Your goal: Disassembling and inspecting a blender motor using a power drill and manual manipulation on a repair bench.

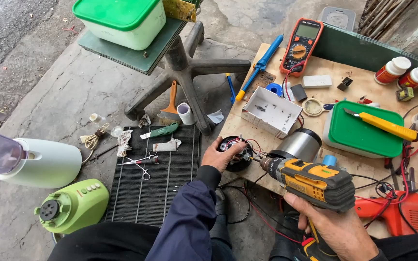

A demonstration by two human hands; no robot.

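Observation:
My left hand grips a round black motor part with red wires at the near edge of a wooden board. My right hand holds a yellow and black cordless drill by its handle. The drill's bit points left and touches the motor part. A shiny metal cylinder lies just behind the drill.
On the board: a white open box, a green-lidded tub with a yellow knife, a multimeter, a blue screwdriver, bottles, an orange tool. On the ground: scissors, a black grille, a green blender base, a chair base.

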